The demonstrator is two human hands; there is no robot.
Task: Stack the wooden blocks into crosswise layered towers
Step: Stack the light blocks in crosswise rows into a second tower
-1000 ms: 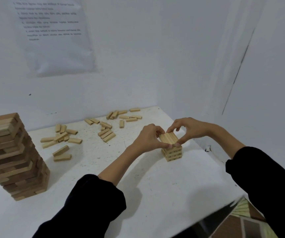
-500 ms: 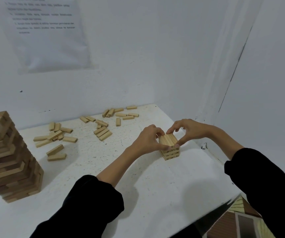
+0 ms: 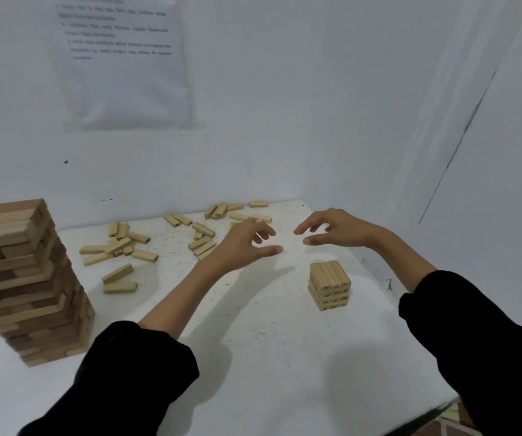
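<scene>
A small tower of light wooden blocks [image 3: 329,284] stands free on the white table [image 3: 269,357], several crosswise layers high. My left hand [image 3: 247,242] and my right hand [image 3: 332,229] hover above and behind it, fingers loosely spread, holding nothing. Loose blocks lie scattered toward the back: one group [image 3: 118,247] at the left, another [image 3: 204,240] in the middle partly hidden by my left hand, and more [image 3: 241,212] by the wall. A tall tower of bigger, darker blocks [image 3: 23,278] stands at the far left.
White walls close the table at the back and right, with a printed sheet [image 3: 121,61] taped up on the back wall. The table's right and front edges [image 3: 442,401] drop to a tiled floor.
Both hands have let go of the small tower's top layer and lifted up and away toward the back. The tower stays standing. The view has shifted slightly.
</scene>
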